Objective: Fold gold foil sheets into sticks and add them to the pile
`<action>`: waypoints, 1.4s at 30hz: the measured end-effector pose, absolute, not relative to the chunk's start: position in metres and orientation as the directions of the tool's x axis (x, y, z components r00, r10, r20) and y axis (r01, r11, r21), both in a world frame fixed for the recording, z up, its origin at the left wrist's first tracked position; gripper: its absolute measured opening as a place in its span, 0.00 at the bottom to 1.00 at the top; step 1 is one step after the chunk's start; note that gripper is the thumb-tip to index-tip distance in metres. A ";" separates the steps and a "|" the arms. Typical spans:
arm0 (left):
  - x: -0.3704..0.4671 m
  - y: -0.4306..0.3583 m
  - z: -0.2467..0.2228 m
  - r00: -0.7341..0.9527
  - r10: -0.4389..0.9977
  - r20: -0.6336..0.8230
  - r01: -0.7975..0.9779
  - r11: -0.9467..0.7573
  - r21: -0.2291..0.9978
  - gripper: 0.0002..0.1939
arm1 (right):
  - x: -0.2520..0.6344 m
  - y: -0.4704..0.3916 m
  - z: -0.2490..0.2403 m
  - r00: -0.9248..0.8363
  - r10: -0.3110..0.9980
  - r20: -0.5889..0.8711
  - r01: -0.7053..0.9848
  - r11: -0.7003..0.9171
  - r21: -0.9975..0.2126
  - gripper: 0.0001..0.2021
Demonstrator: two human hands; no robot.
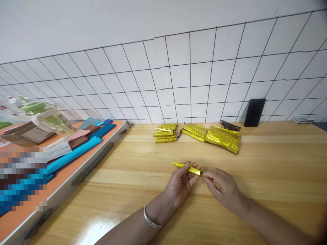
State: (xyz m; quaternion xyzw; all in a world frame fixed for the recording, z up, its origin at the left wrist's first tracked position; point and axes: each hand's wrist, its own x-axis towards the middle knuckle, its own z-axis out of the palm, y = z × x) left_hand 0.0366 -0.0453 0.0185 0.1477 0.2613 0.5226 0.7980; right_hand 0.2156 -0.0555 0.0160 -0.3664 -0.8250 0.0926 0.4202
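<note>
Shiny gold tube (187, 167) (foil, perhaps) in left fingers (187, 167).

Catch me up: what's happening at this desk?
The left hand holds a gold foil roll; the right hand's fingertips are at the roll's near end. Behind them on the wooden table lie a small pile of similar gold rolls and flat gold foil sheets.

Blurred blocks hide part of the blue strip (74, 155).
</note>
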 end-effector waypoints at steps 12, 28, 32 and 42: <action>0.035 -0.044 0.011 0.322 0.907 -0.272 -0.751 0.419 0.510 0.12 | 0.217 -0.053 0.009 -0.470 0.670 0.575 0.605 0.718 -0.343 0.13; 0.033 -0.043 0.011 0.325 0.899 -0.295 -0.730 0.436 0.525 0.12 | 0.226 -0.047 0.012 -0.681 0.485 0.548 0.591 0.807 0.020 0.16; 0.035 -0.045 0.010 0.326 0.897 -0.299 -0.730 0.440 0.524 0.12 | 0.225 -0.046 0.007 -0.712 0.473 0.520 0.574 0.817 0.043 0.18; 0.005 -0.005 0.008 -0.038 0.998 -0.056 -0.435 0.034 0.900 0.21 | 0.224 -0.045 0.010 -0.620 0.508 0.598 0.561 0.820 -0.115 0.13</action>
